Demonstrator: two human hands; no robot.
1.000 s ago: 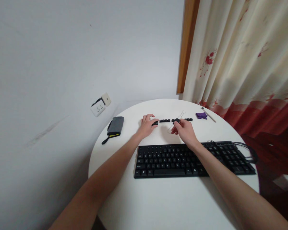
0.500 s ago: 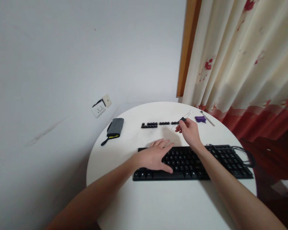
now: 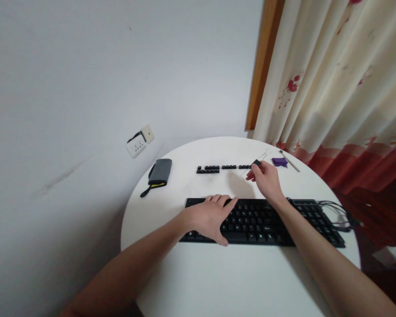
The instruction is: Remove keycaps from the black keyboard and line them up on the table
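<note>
Across the black keyboard (image 3: 247, 224) lies my left hand (image 3: 213, 218), its fingers over the far edge and its thumb down at the near edge, gripping it. My right hand (image 3: 264, 178) is raised beyond the keyboard, pinching a small black piece (image 3: 256, 162) between thumb and fingers. Thin pale wire (image 3: 264, 155) shows behind and beside that hand; whether the hand holds it too, I cannot tell. A row of loose black keycaps (image 3: 208, 169) sits on the table to the left of my right hand, in small groups, and its right end is close to my fingers.
On the round white table (image 3: 198, 277), a grey pouch (image 3: 161, 171) with a loop lies at the left. A purple cloth (image 3: 279, 162) and a thin brush (image 3: 289, 161) are at the far right. The keyboard's cable (image 3: 339, 215) is bunched at its right end. Wall and curtain border the table.
The keyboard has shifted slightly left under my left hand, whose thumb has moved from the keys to the near edge. My right hand still holds the small black piece in nearly the same place.
</note>
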